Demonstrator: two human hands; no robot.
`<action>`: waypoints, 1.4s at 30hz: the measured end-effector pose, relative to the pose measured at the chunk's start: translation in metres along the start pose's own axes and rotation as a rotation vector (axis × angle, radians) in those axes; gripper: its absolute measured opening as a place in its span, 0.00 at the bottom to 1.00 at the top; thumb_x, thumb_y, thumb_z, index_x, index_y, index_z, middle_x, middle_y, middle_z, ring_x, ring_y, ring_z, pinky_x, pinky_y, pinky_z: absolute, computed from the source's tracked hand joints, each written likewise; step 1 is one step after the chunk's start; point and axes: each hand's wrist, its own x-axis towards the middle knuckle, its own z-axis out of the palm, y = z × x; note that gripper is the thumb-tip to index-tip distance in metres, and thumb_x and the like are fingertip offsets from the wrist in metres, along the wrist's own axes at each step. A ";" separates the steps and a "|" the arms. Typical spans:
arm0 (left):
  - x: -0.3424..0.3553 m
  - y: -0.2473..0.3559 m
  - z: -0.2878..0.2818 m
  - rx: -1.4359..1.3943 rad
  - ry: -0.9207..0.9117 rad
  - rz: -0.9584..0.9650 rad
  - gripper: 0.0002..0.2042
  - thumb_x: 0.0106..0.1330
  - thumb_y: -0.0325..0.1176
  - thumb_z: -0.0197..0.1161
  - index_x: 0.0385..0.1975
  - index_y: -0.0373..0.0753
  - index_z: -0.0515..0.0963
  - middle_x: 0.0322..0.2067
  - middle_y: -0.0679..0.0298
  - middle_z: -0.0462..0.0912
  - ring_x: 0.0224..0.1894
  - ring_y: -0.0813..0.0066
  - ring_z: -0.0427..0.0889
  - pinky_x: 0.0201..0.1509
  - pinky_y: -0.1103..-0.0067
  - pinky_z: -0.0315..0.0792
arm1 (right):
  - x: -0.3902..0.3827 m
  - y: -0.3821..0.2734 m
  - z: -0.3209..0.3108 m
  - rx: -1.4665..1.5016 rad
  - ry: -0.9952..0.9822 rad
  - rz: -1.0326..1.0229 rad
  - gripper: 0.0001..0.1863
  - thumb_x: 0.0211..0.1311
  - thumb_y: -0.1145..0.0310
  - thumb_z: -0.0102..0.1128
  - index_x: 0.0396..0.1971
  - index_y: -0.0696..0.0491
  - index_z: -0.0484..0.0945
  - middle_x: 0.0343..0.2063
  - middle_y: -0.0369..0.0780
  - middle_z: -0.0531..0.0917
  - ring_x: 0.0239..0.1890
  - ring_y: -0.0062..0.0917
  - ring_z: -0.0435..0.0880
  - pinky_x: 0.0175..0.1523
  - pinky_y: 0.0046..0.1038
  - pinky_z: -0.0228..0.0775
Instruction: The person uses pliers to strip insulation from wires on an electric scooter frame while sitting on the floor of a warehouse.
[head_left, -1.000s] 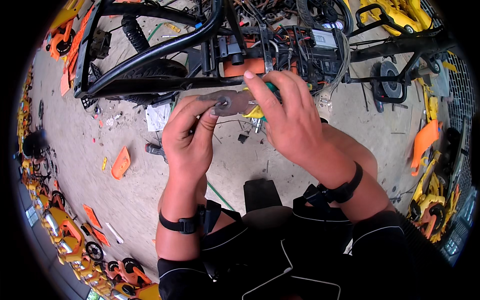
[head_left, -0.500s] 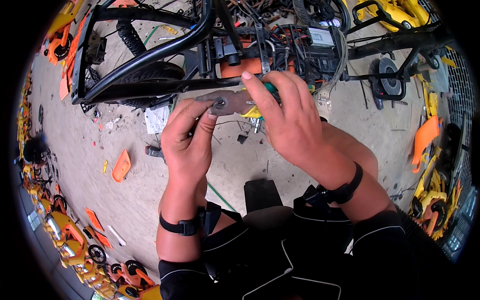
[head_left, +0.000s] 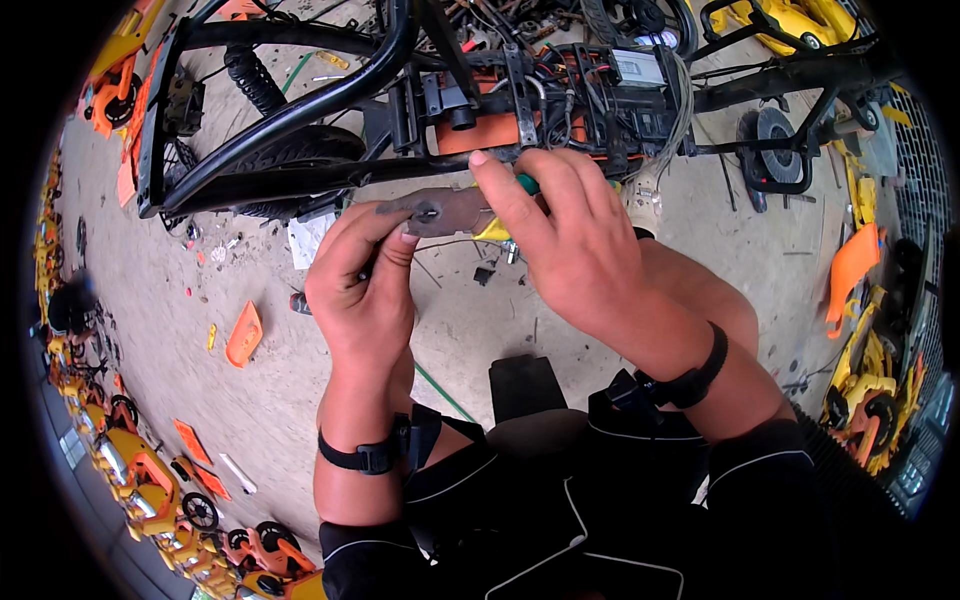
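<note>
My left hand (head_left: 355, 280) pinches one end of a flat, rusty brown-grey metal piece (head_left: 458, 212), which has a dark round hole or fastener near my thumb. My right hand (head_left: 570, 240) is closed round a yellow and green handled tool (head_left: 488, 229), apparently pliers, at the piece's other end; my fingers hide much of it. Both hands are just in front of the lower tube of a black vehicle frame (head_left: 260, 185).
Wiring (head_left: 555, 110), a silver box (head_left: 637, 68) and a tyre (head_left: 300, 138) sit in the frame. An orange tray (head_left: 245, 333), white paper (head_left: 303, 243) and debris lie on the concrete floor (head_left: 250, 420). Yellow and orange vehicles (head_left: 140, 480) and panels (head_left: 850, 280) line both sides.
Both hands, with the metal piece and tool, have shifted slightly left in the view, the left one a little more. The grips look the same.
</note>
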 end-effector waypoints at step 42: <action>-0.005 0.025 0.007 -0.112 0.000 -0.314 0.06 0.71 0.28 0.65 0.38 0.30 0.81 0.27 0.71 0.79 0.30 0.89 0.71 0.35 0.87 0.67 | 0.002 0.001 0.005 0.397 -0.158 0.294 0.25 0.52 0.83 0.61 0.53 0.54 0.75 0.44 0.45 0.80 0.50 0.44 0.79 0.54 0.40 0.73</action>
